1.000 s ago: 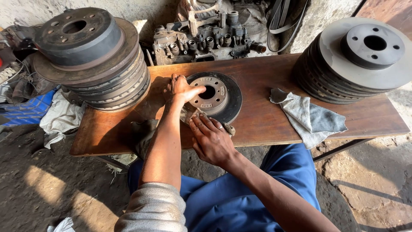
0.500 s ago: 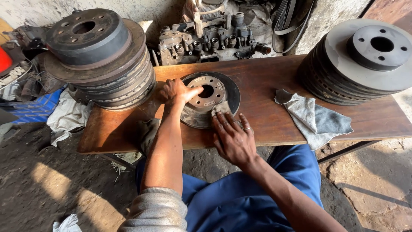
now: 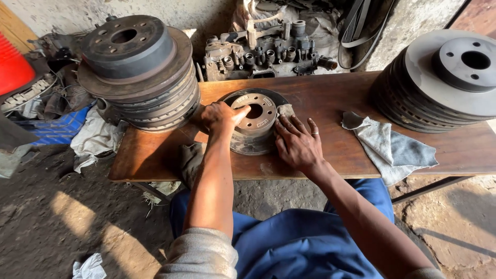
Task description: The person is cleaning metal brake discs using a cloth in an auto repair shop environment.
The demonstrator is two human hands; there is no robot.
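Since the earlier frame the right hand (image 3: 297, 144) has slid up from the near edge of the desk (image 3: 330, 103) and now lies flat against the right side of the brake disc (image 3: 254, 121). Its fingers are spread and press a small scrap of grey abrasive paper (image 3: 284, 109) to the disc's rim. The left hand (image 3: 221, 116) has stayed on the disc's left side, curled over the raised hub with the thumb toward the centre hole; this grip is a steadying press, not a pinch. The disc lies flat on the desk between the two hands, near the front edge.

Left of the left grip and close by, a tall stack of worn brake discs (image 3: 139, 72) crowds that side of the desk. Well right of the right grip lies a crumpled grey rag (image 3: 392, 147), and beyond it another stack of discs (image 3: 444, 80). Behind both hands, past the far edge of the desk, a greasy engine part (image 3: 266, 51) sits against the wall. A dark cloth (image 3: 190, 160) hangs over the front edge just beneath the left forearm. Nothing on the desk holds anything else; the stacks are simply discs piled one on another.
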